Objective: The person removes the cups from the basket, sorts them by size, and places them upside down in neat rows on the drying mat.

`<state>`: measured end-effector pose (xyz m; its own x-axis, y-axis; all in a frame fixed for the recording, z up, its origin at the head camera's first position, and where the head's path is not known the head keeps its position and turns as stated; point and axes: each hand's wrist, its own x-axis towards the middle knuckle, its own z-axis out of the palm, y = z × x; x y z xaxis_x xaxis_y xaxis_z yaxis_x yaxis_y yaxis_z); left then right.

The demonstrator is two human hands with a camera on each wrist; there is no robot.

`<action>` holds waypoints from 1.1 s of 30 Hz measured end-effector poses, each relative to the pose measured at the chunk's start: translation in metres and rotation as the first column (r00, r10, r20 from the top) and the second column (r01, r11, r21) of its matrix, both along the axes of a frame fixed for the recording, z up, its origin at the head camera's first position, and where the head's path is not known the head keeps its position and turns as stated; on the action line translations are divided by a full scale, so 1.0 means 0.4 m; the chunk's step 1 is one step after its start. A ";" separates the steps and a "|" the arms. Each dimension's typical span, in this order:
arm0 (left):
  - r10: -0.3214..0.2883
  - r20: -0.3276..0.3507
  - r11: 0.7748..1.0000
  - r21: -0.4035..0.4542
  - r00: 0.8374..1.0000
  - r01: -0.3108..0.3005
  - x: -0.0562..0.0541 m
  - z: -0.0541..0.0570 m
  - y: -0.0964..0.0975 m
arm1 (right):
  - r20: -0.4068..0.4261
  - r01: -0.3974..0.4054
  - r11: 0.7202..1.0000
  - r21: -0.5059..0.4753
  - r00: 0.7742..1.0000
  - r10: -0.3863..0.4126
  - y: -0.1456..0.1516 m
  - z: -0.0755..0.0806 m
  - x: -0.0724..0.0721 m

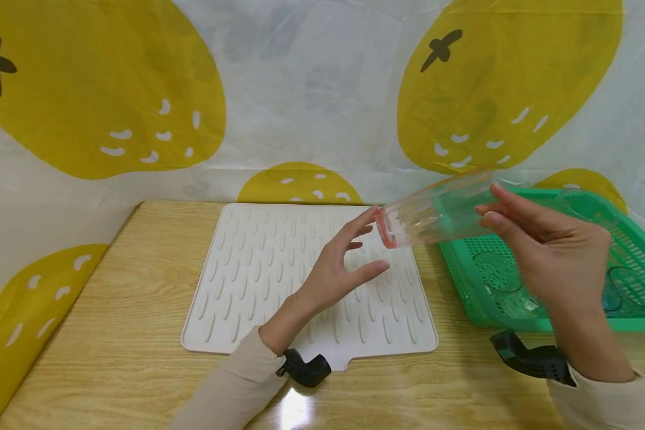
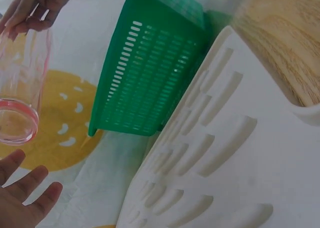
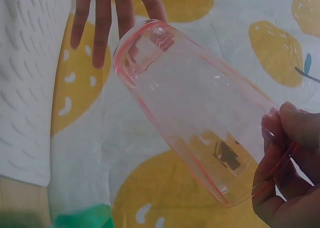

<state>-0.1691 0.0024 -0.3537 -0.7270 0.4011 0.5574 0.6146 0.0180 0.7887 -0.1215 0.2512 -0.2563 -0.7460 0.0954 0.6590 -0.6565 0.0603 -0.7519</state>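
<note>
A clear drinking glass (image 1: 416,218) with a pink-tinted base is tilted in the air over the right side of the white mat. My right hand (image 1: 561,257) pinches it at the end away from that base, thumb and fingers on its wall, as the right wrist view shows. My left hand (image 1: 335,266) is spread with thumb and fingers apart, its fingertips right by the pink base. In the left wrist view, the fingers (image 2: 30,188) of this hand lie just below the glass (image 2: 22,83).
A white ridged drying mat (image 1: 279,280) lies on the wooden table (image 1: 113,316). On the right stands a green perforated basket (image 1: 464,292) with several clear glasses (image 1: 495,272) in it. Behind hangs a white cloth (image 1: 312,89) with yellow fruit shapes.
</note>
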 end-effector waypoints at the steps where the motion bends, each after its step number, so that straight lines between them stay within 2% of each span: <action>1: 0.009 0.012 1.000 -0.001 1.000 -0.009 0.001 0.001 0.001 | -0.004 -0.018 1.000 -0.005 1.000 0.018 -0.005 -0.001 0.001; 5: 0.029 0.047 1.000 0.007 0.998 -0.029 0.003 0.001 0.002 | -0.040 -0.074 0.997 -0.013 0.997 0.073 -0.021 -0.007 0.004; 8: 0.033 0.053 0.999 0.019 0.998 -0.034 0.002 0.000 0.002 | -0.030 -0.094 0.995 -0.039 0.995 0.093 -0.029 -0.009 0.004; 13: 0.039 0.042 0.998 0.050 0.998 -0.041 0.000 -0.002 0.004 | 0.002 -0.084 0.996 -0.037 0.996 0.084 -0.039 -0.014 0.006; 18: 0.089 0.037 0.992 0.083 0.995 -0.092 0.004 -0.001 0.001 | 0.012 -0.100 0.995 -0.016 0.995 0.100 -0.042 -0.023 0.005; 22: 0.098 0.050 0.987 0.124 0.994 -0.104 0.009 -0.002 -0.009 | 0.035 -0.109 0.994 0.025 0.993 0.108 -0.039 -0.026 0.004; 26: 0.093 0.039 0.983 0.154 0.995 -0.098 0.012 -0.005 -0.021 | 0.101 -0.040 0.983 0.179 0.995 0.022 -0.034 -0.025 0.005; 28: 0.105 0.028 0.982 0.155 0.994 -0.108 0.011 -0.006 -0.030 | 0.082 0.003 0.948 0.317 0.996 -0.030 -0.031 -0.027 0.003; 29: 0.110 0.022 0.982 0.155 0.994 -0.112 0.010 -0.006 -0.035 | 0.047 0.033 0.915 0.401 0.997 -0.057 -0.030 -0.028 0.001; 31: 0.121 0.011 0.981 0.149 0.993 -0.122 0.007 -0.005 -0.046 | -0.048 0.096 0.836 0.540 0.995 -0.083 -0.027 -0.032 -0.005; 33: 0.136 -0.005 0.981 0.138 0.991 -0.134 0.005 0.000 -0.056 | -0.162 0.191 0.735 0.651 0.980 -0.112 -0.024 -0.035 -0.009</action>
<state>-0.1671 -0.0201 -0.3535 -0.7607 0.2193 0.6109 0.6250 -0.0063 0.7806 -0.1251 0.2416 -0.2701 -0.6829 -0.2874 0.6716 -0.6666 0.6211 -0.4121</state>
